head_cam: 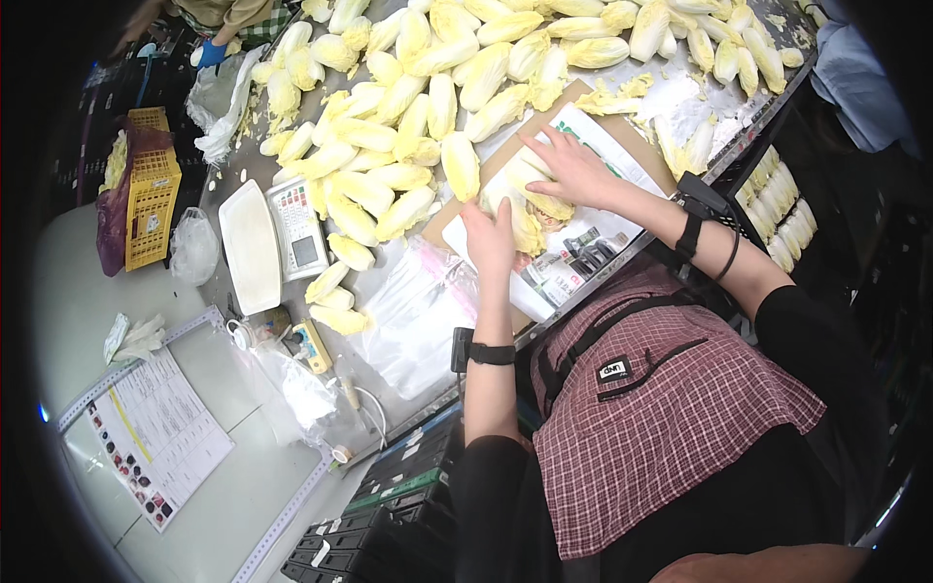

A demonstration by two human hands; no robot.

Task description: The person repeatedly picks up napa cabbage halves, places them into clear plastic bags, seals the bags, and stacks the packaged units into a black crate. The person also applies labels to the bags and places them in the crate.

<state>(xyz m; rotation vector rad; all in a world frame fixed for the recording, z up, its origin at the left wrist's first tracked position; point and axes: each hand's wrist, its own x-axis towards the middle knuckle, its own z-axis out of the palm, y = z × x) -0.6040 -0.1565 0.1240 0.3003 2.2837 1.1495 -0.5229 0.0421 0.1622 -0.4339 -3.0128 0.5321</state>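
Observation:
A printed sheet point(554, 277) lies on brown cardboard point(641, 142) at the near edge of the metal table. Small yellow-white napa cabbages point(521, 222) rest on the sheet between my hands. My left hand point(490, 237) is at their left side, thumb and fingers apart; whether it grips the nearest one is unclear. Spread over the sheet's upper part, my right hand point(572, 167) has its fingertips near the other cabbages. One more cabbage point(460, 166) lies just beyond my left fingertips. Clear plastic bags point(415, 321) lie to the left of the sheet.
Many napa cabbages point(437, 55) cover the far table. At left are a digital scale point(295, 233), a white tray point(250, 248), a power strip point(313, 348) and a yellow basket point(153, 189). A crate of cabbages point(776, 208) stands at right. Another person's blue-gloved hand point(211, 54) shows at upper left.

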